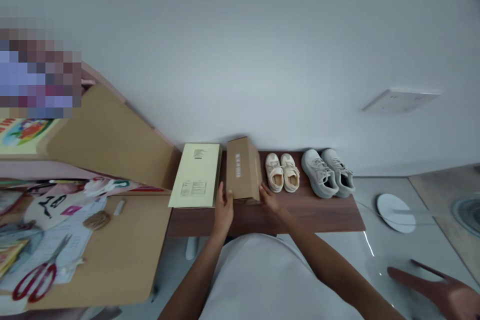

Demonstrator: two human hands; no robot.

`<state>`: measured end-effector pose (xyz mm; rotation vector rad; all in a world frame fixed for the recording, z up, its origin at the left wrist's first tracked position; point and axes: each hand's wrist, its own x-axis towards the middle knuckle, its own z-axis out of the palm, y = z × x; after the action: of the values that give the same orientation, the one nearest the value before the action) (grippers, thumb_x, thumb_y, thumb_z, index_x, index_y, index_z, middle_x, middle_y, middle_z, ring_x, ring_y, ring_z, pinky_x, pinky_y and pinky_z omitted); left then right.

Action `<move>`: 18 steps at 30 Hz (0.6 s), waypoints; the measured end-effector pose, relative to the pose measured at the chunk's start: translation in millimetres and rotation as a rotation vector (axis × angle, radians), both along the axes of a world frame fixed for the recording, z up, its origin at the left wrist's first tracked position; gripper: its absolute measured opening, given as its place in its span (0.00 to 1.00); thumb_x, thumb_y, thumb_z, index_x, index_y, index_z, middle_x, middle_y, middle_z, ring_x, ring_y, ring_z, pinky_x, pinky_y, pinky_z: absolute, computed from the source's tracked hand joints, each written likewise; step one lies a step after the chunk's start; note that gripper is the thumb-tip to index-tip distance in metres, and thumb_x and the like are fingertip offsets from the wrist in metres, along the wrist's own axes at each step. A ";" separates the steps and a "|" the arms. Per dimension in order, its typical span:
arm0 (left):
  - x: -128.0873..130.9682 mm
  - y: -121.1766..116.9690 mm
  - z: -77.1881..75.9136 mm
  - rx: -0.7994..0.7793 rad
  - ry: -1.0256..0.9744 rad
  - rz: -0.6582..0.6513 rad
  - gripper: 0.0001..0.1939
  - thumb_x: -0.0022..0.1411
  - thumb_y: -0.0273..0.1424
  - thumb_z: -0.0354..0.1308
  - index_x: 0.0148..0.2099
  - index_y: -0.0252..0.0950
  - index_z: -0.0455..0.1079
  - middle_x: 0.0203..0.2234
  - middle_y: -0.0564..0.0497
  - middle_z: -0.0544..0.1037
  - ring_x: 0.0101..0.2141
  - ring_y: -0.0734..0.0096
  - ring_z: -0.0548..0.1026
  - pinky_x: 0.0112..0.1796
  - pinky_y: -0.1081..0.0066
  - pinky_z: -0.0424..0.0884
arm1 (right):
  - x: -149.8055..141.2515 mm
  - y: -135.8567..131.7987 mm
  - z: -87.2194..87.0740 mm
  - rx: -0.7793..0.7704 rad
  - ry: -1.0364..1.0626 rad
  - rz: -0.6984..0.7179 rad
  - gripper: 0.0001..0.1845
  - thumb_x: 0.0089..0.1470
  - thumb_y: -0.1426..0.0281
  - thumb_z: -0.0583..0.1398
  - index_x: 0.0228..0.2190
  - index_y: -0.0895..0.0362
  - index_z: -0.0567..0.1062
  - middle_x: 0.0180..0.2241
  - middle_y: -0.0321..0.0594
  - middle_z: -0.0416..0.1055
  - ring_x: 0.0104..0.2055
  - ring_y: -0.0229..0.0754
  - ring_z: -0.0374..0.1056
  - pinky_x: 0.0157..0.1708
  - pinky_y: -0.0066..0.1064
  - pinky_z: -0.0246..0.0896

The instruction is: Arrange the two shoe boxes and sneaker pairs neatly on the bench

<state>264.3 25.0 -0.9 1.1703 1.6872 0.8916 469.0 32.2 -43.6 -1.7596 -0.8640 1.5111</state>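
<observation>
Two hands on one box: my left hand [224, 210] and my right hand [270, 199] hold the brown cardboard box [243, 170] between them.
Left fingers: narrow around the near left corner, the thumb at the near end and the other fingers along the left side.
Right fingers: bent against the near right corner, holding that side; my palm there is hidden from me.
Brown box: closed on top, pale print running along its upper face, lying at a slight slant with its far end near the wall [240, 60]; whether its bottom fully rests on the wood, I cannot tell.
Dark wooden table [296, 215]: under my hands, its far edge along the wall.
Left of my box: a pale yellow box [197, 175] with printed labels, just beside my left fingers.
Right of my box: small cream shoes [274, 169] side by side, then larger grey shoes [318, 172] farther right.
Far left: a tan desk [127, 255] with red-handled scissors [51, 262], a coil of twine [96, 220] and papers [80, 232]; a tall brown panel [108, 135] stands behind.
Far right: a white plate-like panel [405, 101] on the wall, and a white disc [390, 207] on the floor.
Near right: a reddish-brown piece of furniture [446, 292], partly cut off.
</observation>
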 end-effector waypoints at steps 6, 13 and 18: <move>32.1 -36.4 13.9 0.165 0.237 -0.243 0.35 0.71 0.42 0.47 0.75 0.38 0.48 0.71 0.41 0.56 0.70 0.56 0.53 0.67 0.55 0.51 | -12.2 -5.9 19.4 -0.192 0.551 0.035 0.40 0.60 0.37 0.43 0.54 0.52 0.72 0.49 0.48 0.78 0.51 0.53 0.75 0.48 0.52 0.71; 45.8 -34.6 1.0 0.024 0.509 -0.477 0.37 0.70 0.46 0.49 0.76 0.44 0.45 0.74 0.40 0.44 0.72 0.43 0.44 0.65 0.39 0.48 | 7.4 -6.3 13.0 -0.155 0.365 -0.244 0.23 0.62 0.54 0.52 0.53 0.50 0.71 0.52 0.46 0.75 0.53 0.51 0.73 0.47 0.50 0.72; 29.8 -2.8 -11.2 -0.085 0.806 -0.494 0.40 0.67 0.48 0.55 0.75 0.46 0.47 0.74 0.39 0.43 0.71 0.36 0.40 0.62 0.31 0.48 | -2.4 -8.2 -6.8 -0.141 0.170 -0.395 0.24 0.56 0.58 0.56 0.53 0.50 0.73 0.52 0.45 0.76 0.52 0.51 0.72 0.45 0.45 0.71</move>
<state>294.1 22.2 -12.1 1.9287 1.8584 0.0127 466.6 24.0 -50.5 -1.7438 -0.3073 1.4536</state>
